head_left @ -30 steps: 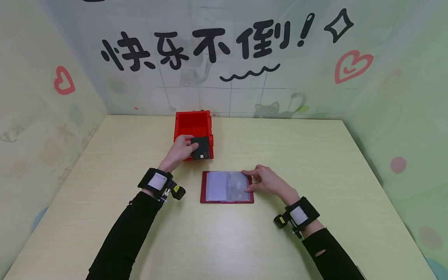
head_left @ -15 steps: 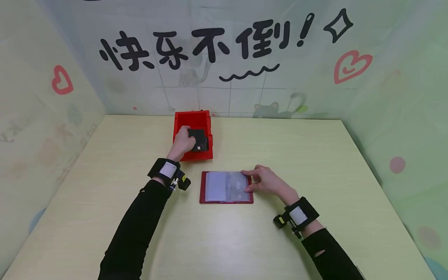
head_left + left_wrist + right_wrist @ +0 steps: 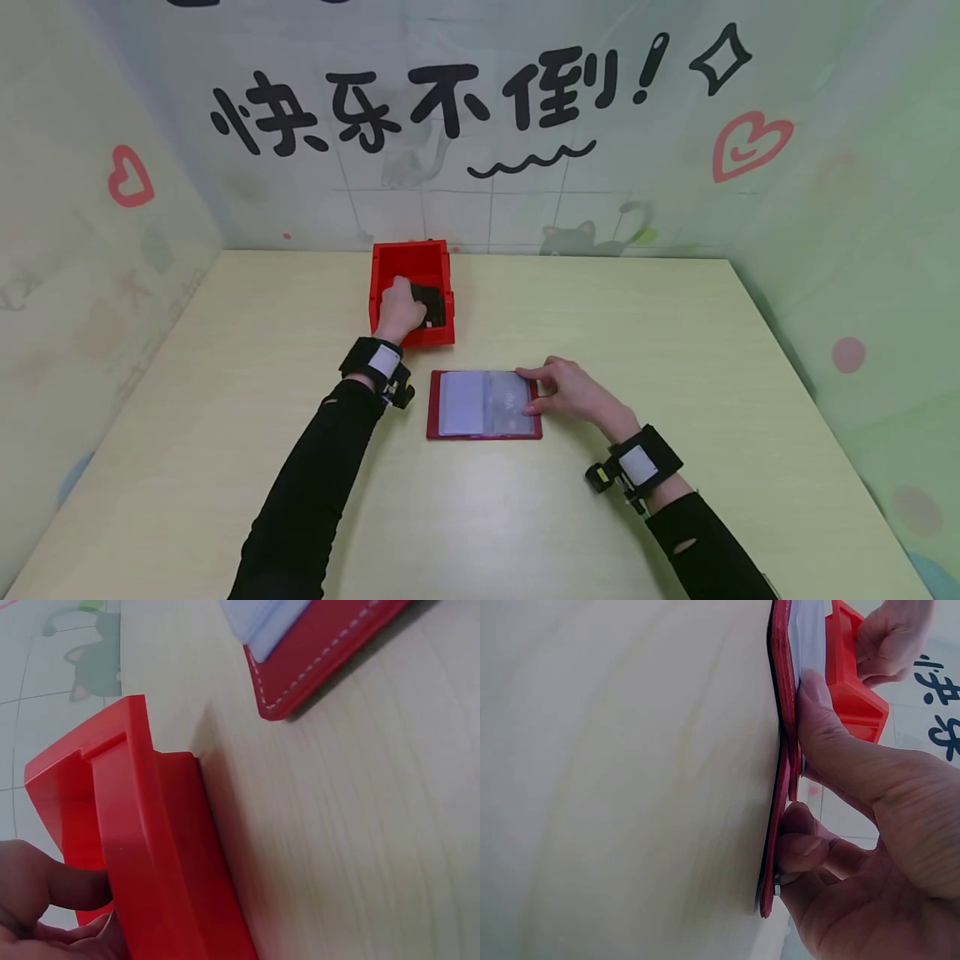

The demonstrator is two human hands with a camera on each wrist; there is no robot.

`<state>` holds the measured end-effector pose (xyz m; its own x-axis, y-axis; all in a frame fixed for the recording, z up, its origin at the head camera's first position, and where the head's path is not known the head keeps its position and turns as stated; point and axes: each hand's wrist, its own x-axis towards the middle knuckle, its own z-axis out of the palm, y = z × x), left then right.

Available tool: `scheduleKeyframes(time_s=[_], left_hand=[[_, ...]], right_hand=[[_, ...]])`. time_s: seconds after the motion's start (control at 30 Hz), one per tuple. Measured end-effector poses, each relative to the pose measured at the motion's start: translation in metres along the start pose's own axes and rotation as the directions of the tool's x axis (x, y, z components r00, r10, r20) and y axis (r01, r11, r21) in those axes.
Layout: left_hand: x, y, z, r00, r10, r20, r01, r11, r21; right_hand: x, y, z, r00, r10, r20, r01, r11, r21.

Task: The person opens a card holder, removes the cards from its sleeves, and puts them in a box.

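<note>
My left hand [image 3: 400, 310] is down inside the red bin [image 3: 450, 271], gripping a black card [image 3: 433, 304] that the hand partly covers. From the left wrist, thumb and curled fingers show just past the red rim [image 3: 124, 795], which hides the card. A red card holder [image 3: 461, 404] lies spread on the table, its clear sleeves facing up. Along its right edge my right hand [image 3: 573, 390] grips it. The right wrist view has the thumb on the sleeve side and bent fingers at the red cover [image 3: 769, 862].
The pale wooden table [image 3: 637, 333] surrounds both things. A printed backdrop [image 3: 300, 200] with large black characters rises right behind the bin, and side walls flank the table.
My left hand has carried the black card from over the bin's front right side down into the bin. The right hand and the card holder have stayed in place.
</note>
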<state>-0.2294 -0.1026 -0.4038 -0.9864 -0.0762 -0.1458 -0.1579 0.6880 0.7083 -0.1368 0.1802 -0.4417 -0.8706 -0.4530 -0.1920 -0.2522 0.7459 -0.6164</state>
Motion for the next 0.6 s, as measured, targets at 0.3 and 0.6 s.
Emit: scheduleKeyframes(time_s=[0.3, 0.6], left_hand=[[0.001, -0.006, 0.008, 0.999, -0.007, -0.046, 0.007, 1.000, 0.008], [0.001, -0.006, 0.017, 0.986, 0.098, -0.138, -0.068, 0.975, 0.209]], right_hand=[[0.000, 0.000, 0.000, 1.000, -0.004, -0.001, 0.004, 1.000, -0.012], [-0.001, -0.001, 0.000, 1.000, 0.004, -0.008, -0.004, 1.000, -0.012]])
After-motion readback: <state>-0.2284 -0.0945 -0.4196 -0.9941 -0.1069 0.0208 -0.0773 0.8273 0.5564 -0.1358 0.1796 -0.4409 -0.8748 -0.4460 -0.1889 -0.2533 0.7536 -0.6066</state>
